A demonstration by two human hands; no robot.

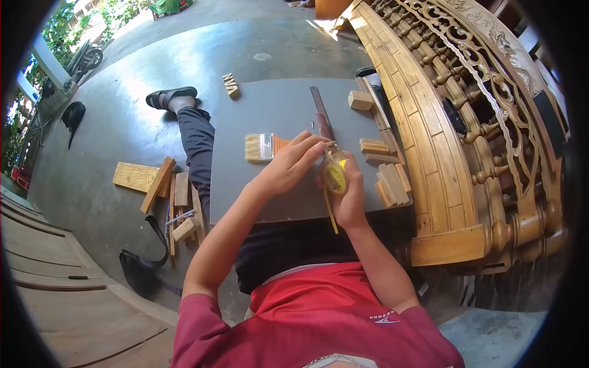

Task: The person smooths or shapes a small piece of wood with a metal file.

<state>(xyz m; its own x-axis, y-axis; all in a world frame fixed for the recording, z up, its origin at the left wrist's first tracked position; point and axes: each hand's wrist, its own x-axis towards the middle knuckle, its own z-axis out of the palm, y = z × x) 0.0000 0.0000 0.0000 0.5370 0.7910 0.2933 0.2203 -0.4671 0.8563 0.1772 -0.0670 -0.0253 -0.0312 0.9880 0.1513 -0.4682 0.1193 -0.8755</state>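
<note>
My right hand (351, 197) is closed around a clear, rounded object with a round yellow label (335, 177); its exact kind I cannot tell. A thin yellowish strip (331, 213) extends below that hand toward the board's near edge. My left hand (288, 167) reaches across from the left, fingers bent together at the top of the clear object, where a small light-brown bit shows at the fingertips. Under the left hand lies a wide paintbrush (261, 148) with pale bristles and an orange handle, partly covered. Just beyond both hands, a flat metal blade with a dark reddish handle (323, 124) lies on the grey board (264, 104).
Small wood blocks (392, 185) and a squarer block (360, 100) line the board's right side. Another little block (230, 86) sits at its far left corner. A carved wooden bench (438, 153) stands close on the right. Wood offcuts (183, 189) and a black bag (140, 270) lie on the floor, left.
</note>
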